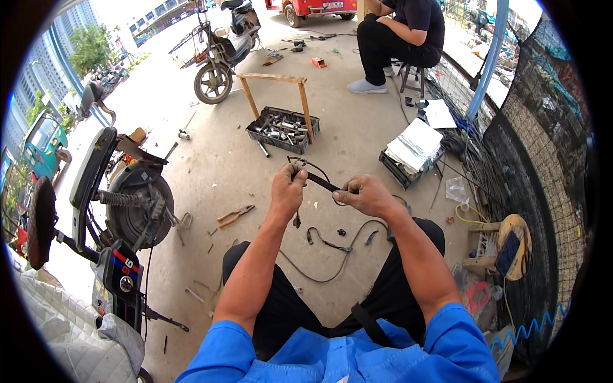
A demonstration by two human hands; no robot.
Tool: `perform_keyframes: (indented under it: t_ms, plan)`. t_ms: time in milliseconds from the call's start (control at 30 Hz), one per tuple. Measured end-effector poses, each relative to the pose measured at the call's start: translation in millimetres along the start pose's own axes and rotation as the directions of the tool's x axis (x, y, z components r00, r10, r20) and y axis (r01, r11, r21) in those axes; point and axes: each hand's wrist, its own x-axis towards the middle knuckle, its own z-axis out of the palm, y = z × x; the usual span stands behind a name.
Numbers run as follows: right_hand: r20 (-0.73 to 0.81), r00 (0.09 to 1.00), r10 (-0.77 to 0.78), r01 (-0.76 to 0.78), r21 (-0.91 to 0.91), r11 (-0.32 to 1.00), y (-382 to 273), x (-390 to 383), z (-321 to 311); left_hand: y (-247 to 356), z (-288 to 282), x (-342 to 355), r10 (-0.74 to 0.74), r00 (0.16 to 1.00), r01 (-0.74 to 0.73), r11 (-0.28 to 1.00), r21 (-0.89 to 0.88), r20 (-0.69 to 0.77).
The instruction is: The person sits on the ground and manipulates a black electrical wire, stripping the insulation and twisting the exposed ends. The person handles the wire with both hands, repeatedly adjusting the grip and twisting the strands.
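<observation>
In front of my knees, a black cable (321,183) with a thick, sleeve-like stretch is held taut between my two hands. My left hand (289,189) is closed on one end, with the thumb on top; thin wires loop above it, and a dark connector (296,221) dangles below. My right hand (367,195) pinches the other end between thumb and fingers. A thin lead curves over the cable between the hands. On the floor beneath lies a long dark wire (319,279) with small black connectors. Pliers with orange handles (231,218) rest left of my left forearm.
A black crate of metal tools (281,133) with a wooden handle frame stands ahead. Right of it is a box topped with papers (414,145). A scooter (131,204) stands close on my left, another (220,57) farther off. A person (408,32) sits on a stool ahead right.
</observation>
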Motion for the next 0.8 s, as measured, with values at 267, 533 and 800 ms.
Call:
perform_keyframes:
  t_ms: [267, 533, 800]
  plan:
    - [-0.033, 0.998, 0.057, -0.046, 0.275, 0.96, 10, 8, 11, 3, -2, 1, -0.006, 1.0, 0.007, 0.998, 0.063, -0.028]
    - [-0.046, 0.99, -0.137, 0.142, 0.48, 0.866, 16, 9, 0, 12, -6, 1, -0.044, 0.992, 0.05, 0.998, 0.049, -0.117]
    - [-0.026, 0.971, -0.239, 0.229, 0.405, 0.885, 13, -1, -24, 7, -21, 12, -0.054, 0.981, 0.052, 0.999, -0.016, -0.188]
